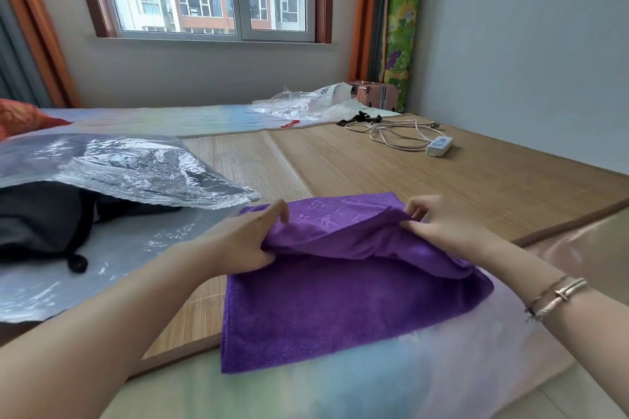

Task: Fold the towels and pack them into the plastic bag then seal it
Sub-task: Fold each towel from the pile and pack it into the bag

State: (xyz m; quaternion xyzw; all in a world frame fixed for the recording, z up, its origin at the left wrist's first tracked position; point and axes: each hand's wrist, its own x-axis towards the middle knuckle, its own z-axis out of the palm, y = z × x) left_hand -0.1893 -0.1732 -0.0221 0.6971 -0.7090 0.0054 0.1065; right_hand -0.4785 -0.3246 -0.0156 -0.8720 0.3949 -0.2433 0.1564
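- A purple towel lies half across a bamboo mat and half on pastel bedding at the near edge, its far portion raised in a fold over the flat near layer.
- The left hand pinches the folded edge at the towel's left side; the right hand pinches the same edge at the right, fingers curled into the cloth.
- The step appears to be folding, not yet packing: the doubled edge hangs above the lower layer, unaligned.
- Next, the edge likely needs bringing level with the near hem and smoothing flat.
- The clear plastic bag waits just left of the towel, mouth gaping, dark fabric already inside; it remains unsealed.
- Farther off lie a power strip with its cord and crumpled plastic sheeting.
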